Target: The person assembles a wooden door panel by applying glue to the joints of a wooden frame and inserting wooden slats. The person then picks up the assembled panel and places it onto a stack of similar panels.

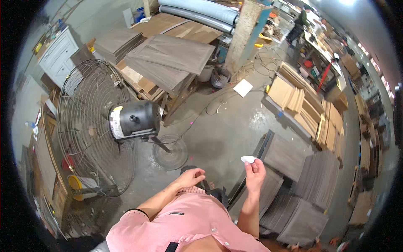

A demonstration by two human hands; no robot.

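Between the thumb and fingers of my right hand is a small flat white piece, pointed at one end; whether it is paper, cloth or plastic I cannot tell. This hand is raised beside stacked grey-brown panels on my right. My left hand hovers in front of my waist, its fingers loosely curled in, and nothing shows in them. The round base of a large black fan stands on the floor just beyond my left hand.
The fan's wire cage fills the left side. Wood-look panels lie stacked on a bench ahead, next to a pillar. A white square sheet and cables lie on the floor. Pale boards stand at right; a person is far off.
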